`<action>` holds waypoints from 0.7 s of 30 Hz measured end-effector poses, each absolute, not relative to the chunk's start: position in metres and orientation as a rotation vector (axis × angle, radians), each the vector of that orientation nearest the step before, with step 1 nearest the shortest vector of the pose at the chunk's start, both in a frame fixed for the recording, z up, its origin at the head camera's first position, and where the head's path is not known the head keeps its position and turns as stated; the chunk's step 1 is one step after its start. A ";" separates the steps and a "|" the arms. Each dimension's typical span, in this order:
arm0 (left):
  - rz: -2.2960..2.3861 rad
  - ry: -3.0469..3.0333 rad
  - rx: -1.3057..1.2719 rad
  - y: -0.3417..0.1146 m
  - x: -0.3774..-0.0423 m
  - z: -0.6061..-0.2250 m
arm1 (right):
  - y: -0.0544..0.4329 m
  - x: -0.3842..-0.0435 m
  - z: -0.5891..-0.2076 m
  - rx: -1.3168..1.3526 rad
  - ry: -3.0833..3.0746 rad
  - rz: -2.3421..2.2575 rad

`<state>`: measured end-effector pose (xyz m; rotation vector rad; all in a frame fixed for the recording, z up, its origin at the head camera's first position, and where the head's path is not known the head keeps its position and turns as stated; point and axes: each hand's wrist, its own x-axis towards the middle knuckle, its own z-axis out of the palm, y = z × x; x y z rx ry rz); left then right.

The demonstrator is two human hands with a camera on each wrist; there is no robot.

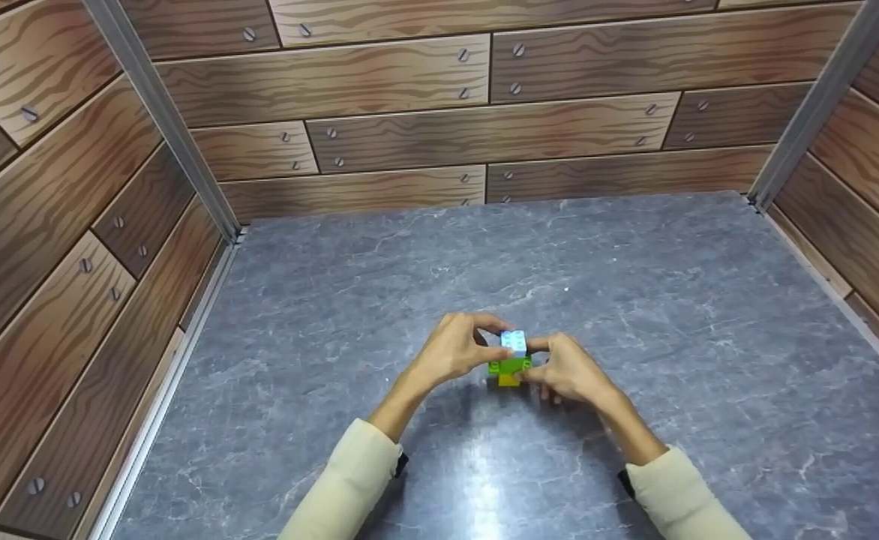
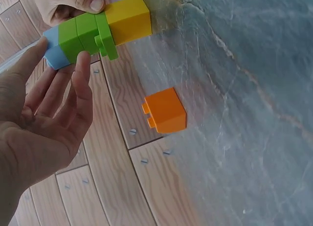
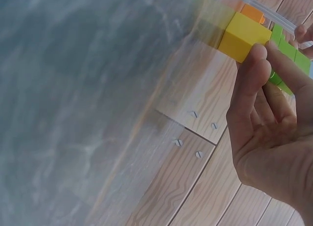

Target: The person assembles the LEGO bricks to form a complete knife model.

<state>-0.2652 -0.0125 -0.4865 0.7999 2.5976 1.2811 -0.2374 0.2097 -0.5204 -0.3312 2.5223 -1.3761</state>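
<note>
A stack of toy building bricks stands upright on the table. A yellow brick (image 2: 128,21) is at the bottom, green bricks (image 2: 78,35) with a wider green plate (image 2: 106,37) are in the middle, and a light blue brick (image 1: 513,343) with studs up is on top. My left hand (image 1: 451,351) pinches the light blue brick between thumb and fingers. From the other side, my right hand (image 1: 573,367) grips the stack lower down, around the green bricks just above the yellow one. A separate orange brick (image 2: 167,111) lies on the table, apart from the stack.
The grey marbled tabletop (image 1: 349,300) spreads around the hands. Wood-patterned panels form a back wall (image 1: 409,82), a left wall (image 1: 57,247) and a right wall (image 1: 874,195), joined by metal corner posts (image 1: 162,112).
</note>
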 end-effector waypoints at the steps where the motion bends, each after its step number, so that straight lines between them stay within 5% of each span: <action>1: 1.269 2.603 0.800 -0.013 -0.265 -0.486 | 0.210 -0.237 -0.520 -0.331 2.519 -1.378; 21: 1.243 2.597 0.819 -0.038 -0.269 -0.475 | 0.209 -0.237 -0.521 -0.290 2.522 -1.384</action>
